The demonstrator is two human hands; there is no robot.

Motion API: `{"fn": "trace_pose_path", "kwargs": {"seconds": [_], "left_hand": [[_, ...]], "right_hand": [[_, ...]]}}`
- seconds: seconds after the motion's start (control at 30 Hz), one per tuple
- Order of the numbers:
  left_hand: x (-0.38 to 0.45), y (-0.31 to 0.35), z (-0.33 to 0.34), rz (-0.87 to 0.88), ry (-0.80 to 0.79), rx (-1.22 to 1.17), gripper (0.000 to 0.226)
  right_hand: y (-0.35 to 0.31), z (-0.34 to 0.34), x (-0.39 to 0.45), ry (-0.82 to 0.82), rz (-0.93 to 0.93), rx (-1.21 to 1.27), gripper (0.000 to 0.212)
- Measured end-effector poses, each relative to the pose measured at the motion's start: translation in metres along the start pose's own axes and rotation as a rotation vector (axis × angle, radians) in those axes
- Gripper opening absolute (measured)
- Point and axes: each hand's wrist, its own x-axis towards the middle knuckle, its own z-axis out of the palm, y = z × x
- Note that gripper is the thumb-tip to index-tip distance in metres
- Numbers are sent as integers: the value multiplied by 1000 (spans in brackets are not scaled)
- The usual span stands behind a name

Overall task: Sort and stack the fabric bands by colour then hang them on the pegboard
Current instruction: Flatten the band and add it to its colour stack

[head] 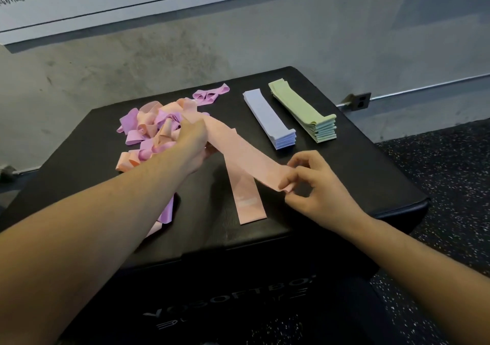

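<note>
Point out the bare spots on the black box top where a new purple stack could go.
Bare patches on the black box top: the strip between the flat pink band and the blue stack; the near right corner, right of the right hand; the far edge behind the stacks. Crowded: the left side under the tangled pile, and between the blue and green stack.

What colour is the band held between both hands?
Pale pink band, seen in the head view.

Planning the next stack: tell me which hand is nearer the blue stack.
Right. The right hand is just in front of the blue stack; the left hand is farther off, left of it.
</note>
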Motion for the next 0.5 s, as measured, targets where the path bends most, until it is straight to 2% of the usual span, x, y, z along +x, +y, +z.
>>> {"fn": "trace_pose_path", "kwargs": {"seconds": [0.1, 0.2, 0.27, 0.37, 0.5], "left_hand": [[11, -6, 7, -9, 19, -7, 13], [22, -11, 14, 66, -100, 134, 15], [32, -14, 16, 83, -151, 190, 16], [47, -22, 16, 90, -180, 274, 29], [60, -31, 17, 88, -185, 334, 25]], "right_hand": [[6, 3, 3, 38, -170, -61, 16], [4, 8, 9, -73, -305, -86, 33], [2, 13, 14, -168, -326, -59, 35], [4, 22, 27, -273, -271, 5, 21], [11, 34, 38, -362, -417, -67, 13]]}}
